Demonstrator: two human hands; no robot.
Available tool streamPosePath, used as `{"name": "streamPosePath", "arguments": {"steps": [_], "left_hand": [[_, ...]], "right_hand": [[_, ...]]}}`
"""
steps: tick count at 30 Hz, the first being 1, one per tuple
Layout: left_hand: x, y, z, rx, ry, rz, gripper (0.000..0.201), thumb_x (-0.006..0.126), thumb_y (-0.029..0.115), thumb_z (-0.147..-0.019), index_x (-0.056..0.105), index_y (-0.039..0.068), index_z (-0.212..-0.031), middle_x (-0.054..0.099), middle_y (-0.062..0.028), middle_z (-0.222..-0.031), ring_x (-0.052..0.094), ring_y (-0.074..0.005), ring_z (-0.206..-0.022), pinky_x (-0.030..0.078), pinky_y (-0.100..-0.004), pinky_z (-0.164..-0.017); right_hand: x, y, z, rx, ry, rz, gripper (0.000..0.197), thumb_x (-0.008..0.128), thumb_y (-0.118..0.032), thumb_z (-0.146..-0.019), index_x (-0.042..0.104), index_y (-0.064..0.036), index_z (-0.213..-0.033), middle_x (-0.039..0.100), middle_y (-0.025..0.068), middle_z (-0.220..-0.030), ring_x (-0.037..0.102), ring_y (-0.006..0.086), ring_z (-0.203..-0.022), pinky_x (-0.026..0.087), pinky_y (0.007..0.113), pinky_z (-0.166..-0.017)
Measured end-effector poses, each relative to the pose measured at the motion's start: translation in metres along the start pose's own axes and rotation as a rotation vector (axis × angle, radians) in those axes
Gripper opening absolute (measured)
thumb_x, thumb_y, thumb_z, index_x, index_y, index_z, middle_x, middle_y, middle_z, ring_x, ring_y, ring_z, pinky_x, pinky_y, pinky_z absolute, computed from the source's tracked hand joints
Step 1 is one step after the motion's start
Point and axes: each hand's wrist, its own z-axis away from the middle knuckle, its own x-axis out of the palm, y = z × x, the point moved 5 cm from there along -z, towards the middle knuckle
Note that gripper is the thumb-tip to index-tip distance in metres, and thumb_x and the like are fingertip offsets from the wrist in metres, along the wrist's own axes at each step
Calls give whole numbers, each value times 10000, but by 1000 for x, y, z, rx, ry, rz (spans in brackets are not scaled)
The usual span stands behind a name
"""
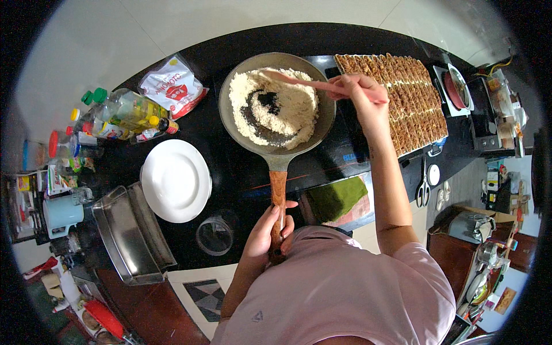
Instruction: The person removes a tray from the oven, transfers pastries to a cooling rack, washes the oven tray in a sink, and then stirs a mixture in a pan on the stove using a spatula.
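Note:
A grey frying pan (230, 115) with a wooden handle stands on the dark counter in front of me. Pale, crumbly flour-like powder (296, 109) is spread in it, with a bare dark patch near the middle. My left hand (270, 233) is wrapped round the pan's handle near its lower end. In my right hand (365, 95) is a pink spatula (322, 85), gripped by its handle above the pan's right rim. The spatula's head rests in the powder at the far side of the pan, partly sunk in it.
Right of the pan lies a tray of brown crumb-topped pieces (417, 98), with scissors (424, 187) nearer me. At the left are a white plate (175, 181), a metal loaf-shaped tin (135, 233), a glass (215, 234), several bottles (123, 112) and a white-and-red bag (172, 86). A green cloth (336, 198) lies near me.

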Motion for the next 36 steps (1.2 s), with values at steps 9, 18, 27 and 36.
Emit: {"name": "streamPosePath", "arguments": {"steps": [9,18,27,36], "left_hand": [[1,0,0,-22,2,10,485,257,406,-1017,406,45,-1305,386,-24,-634,374,-111,-428,358,-264,-400],[2,-1,3,-11,14,43,488,263,410,-1016,389,50,-1321,387,-21,-626,373,-115,-420,361,-262,-400],[0,-2,0,-9,-21,-6,493,244,408,-1019,391,51,-1324,392,-18,-617,379,-115,-411,357,-258,-402],[2,-1,2,3,-8,8,487,249,412,-1018,393,57,-1319,395,-13,-618,375,-118,-405,342,-262,-392]], "right_hand": [[62,-19,30,-345,-419,457,73,619,-49,-801,612,21,-820,650,138,-843,653,250,-783,512,330,-711],[28,-52,30,-283,-402,325,83,616,-68,-794,615,12,-773,632,124,-752,646,242,-716,498,323,-650],[66,-25,41,-409,-440,300,61,624,-63,-781,619,-4,-796,622,144,-770,629,320,-711,500,358,-639],[18,-68,38,-345,-530,375,66,625,-55,-781,629,11,-791,633,126,-766,644,265,-721,506,346,-657]]}}
